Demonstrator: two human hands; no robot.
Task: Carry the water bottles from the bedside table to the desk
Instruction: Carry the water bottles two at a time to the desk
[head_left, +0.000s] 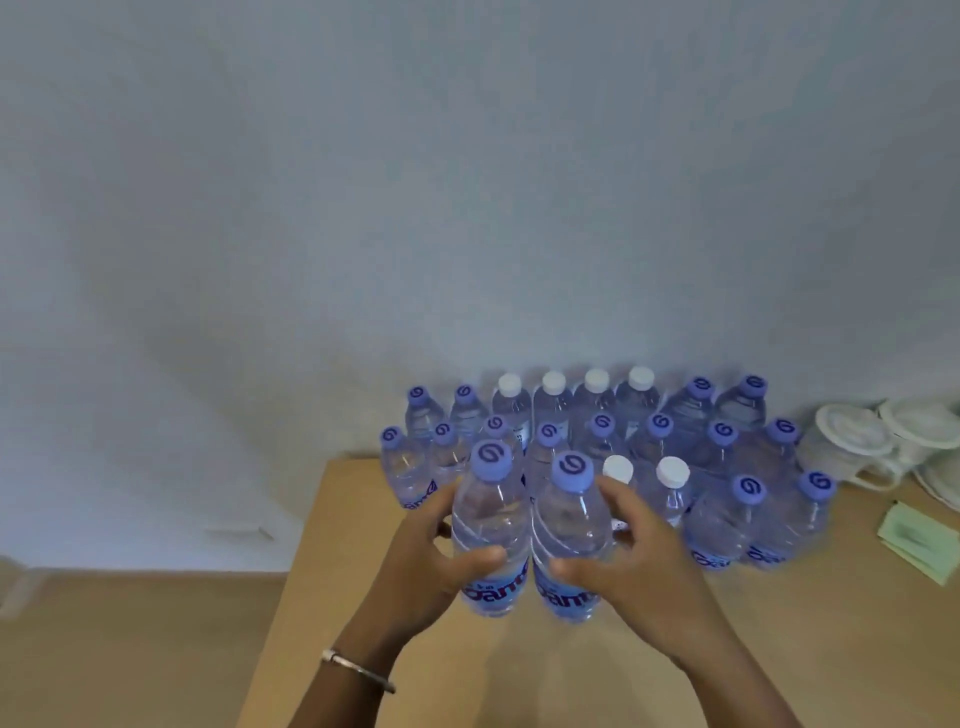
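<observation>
Two clear water bottles with blue caps stand side by side at the front of a wooden desk. My left hand wraps around the left water bottle. My right hand grips the right water bottle. Both bottles are upright and touch each other at their labels. Whether their bases rest on the wood I cannot tell. Behind them, several more bottles with blue or white caps stand in rows against the wall.
A pale wall rises right behind the bottles. White woven mats or coasters lie at the far right. A light green folded cloth lies at the right edge. The desk's left edge drops to a tan floor.
</observation>
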